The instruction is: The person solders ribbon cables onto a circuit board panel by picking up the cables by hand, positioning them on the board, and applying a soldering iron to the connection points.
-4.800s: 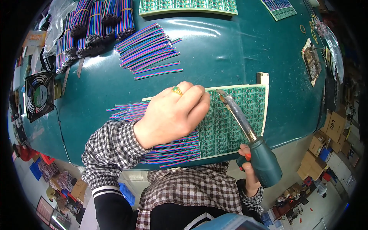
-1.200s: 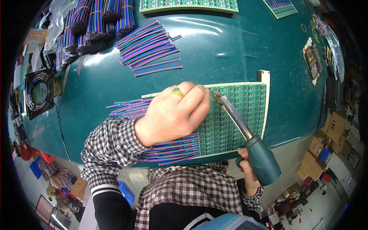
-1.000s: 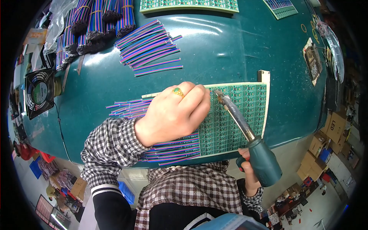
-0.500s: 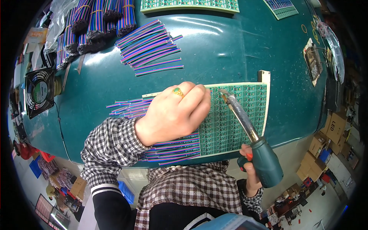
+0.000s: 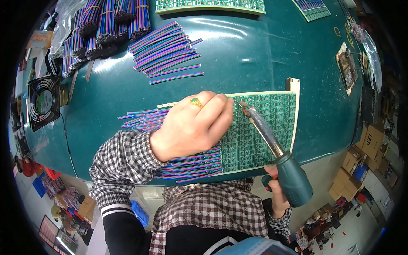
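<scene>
My left hand (image 5: 191, 127), with a green-stoned ring, is closed over the left part of a green circuit board panel (image 5: 259, 140). Its fingertips are turned down at the board's far edge, and what they pinch is hidden. Short striped ribbon wires (image 5: 193, 165) run leftward from the panel, partly under that hand. In my right hand (image 5: 277, 193) is a soldering iron (image 5: 293, 178) with a dark green pistol grip. Its metal tip points at the panel's far rows, just right of my left fingertips. A pale frame (image 5: 294, 121) borders the panel.
Loose ribbon wires (image 5: 165, 53) lie beyond my left hand, with tied wire bundles (image 5: 106, 21) at the far left. A small fan (image 5: 43, 102) stands on the left. Another board stack (image 5: 210, 6) is at the far edge, and a soldering stand tray (image 5: 347, 68) at right.
The soldering iron has moved slightly left, its tip now nearer my left fingertips. My left hand has barely shifted.
</scene>
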Demonstrator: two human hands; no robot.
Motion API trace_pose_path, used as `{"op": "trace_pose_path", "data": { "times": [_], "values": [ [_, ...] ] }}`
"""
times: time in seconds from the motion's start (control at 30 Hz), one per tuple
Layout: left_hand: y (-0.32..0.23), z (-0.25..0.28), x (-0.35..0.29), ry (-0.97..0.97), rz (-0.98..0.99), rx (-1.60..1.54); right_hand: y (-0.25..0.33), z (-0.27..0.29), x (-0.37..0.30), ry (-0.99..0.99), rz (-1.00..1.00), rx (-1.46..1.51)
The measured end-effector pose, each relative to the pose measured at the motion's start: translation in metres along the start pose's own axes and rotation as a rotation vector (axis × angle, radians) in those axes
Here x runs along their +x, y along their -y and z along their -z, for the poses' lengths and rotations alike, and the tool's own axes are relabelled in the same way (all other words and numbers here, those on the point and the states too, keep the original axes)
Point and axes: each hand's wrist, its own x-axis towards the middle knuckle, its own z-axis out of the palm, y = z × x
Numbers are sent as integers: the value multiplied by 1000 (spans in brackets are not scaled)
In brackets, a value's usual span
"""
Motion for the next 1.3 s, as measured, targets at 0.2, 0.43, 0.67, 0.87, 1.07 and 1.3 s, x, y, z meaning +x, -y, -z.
{"op": "trace_pose_path", "data": {
  "times": [0.2,0.43,0.67,0.87,1.07,1.3],
  "values": [
    [-1,0,1,7,-6,18,1,-1,0,-9,-7,-1],
    [1,0,1,-9,-13,-6,2,-2,0,-9,-24,-12],
    [3,0,0,-12,-9,-41,2,-3,0,-11,9,18],
    [2,0,1,-18,-21,-19,3,0,-1,1,-19,-25],
    [1,0,0,-21,-17,-3,7,-1,0,14,-62,-15],
    [0,0,1,-14,-19,14,-5,1,-3,19,69,-123]
  ]
}}
